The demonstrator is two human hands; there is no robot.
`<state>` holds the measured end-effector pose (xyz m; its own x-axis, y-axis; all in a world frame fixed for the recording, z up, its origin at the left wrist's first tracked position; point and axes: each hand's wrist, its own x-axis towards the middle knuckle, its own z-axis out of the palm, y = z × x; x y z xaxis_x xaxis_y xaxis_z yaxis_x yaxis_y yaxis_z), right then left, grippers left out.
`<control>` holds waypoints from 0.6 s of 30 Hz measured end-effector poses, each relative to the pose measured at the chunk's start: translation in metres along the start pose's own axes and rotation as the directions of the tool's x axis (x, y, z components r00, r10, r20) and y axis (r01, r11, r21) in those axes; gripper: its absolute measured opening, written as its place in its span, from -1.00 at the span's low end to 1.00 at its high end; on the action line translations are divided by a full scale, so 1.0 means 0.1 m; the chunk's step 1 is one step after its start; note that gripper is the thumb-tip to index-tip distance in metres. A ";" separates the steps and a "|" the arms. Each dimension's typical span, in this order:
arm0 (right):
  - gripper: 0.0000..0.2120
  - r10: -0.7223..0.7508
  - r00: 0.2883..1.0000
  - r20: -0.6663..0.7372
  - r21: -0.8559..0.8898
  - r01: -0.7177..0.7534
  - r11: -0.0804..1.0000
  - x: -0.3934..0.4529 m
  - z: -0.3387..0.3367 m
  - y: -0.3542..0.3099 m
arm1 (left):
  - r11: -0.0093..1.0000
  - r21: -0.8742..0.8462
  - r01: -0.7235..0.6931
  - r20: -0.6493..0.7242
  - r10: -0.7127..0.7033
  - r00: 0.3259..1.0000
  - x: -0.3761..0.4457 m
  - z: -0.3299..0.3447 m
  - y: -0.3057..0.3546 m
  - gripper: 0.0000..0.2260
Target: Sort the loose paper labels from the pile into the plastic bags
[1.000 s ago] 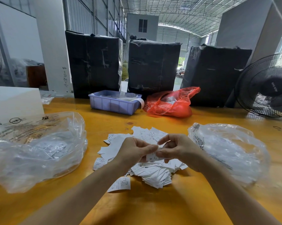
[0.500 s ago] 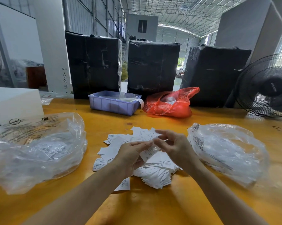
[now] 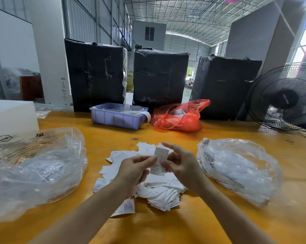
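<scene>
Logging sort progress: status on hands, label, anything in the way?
Left hand and right hand pinch one label, upright above the pile. Clear bags flank it: left bag, right bag. No obstruction.

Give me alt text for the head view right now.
Both hands, left hand and right hand, pinch one paper label upright above the label pile on a yellow table. Clear plastic bags lie to the left and right.

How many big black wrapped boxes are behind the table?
3: left black box behind the purple bin, middle one, right one behind the red bag.
</scene>
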<state>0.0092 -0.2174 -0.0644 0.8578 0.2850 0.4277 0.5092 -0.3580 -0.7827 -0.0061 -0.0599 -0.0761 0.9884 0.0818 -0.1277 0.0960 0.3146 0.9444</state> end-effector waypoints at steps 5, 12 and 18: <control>-0.54 0.028 0.999 0.031 0.000 -0.028 1.000 -0.01 -0.01 0.00 | 0.995 0.079 -0.054 0.021 0.053 0.998 0.04 -0.04 -0.05 -0.78; -0.64 0.038 0.995 0.088 -0.017 -0.037 0.999 -0.01 0.00 0.00 | 0.999 0.015 -0.043 -0.012 0.043 0.999 0.06 -0.05 -0.05 -0.80; -0.67 0.017 0.999 0.047 -0.027 -0.016 0.999 -0.01 0.00 0.02 | 1.000 -0.022 -0.007 0.023 0.007 1.000 0.04 -0.03 -0.06 -0.69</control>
<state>0.0099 -0.2180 -0.0667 0.8623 0.3202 0.3924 0.4970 -0.3867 -0.7768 -0.0029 -0.0589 -0.0832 0.9916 0.0619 -0.1137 0.0867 0.3347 0.9383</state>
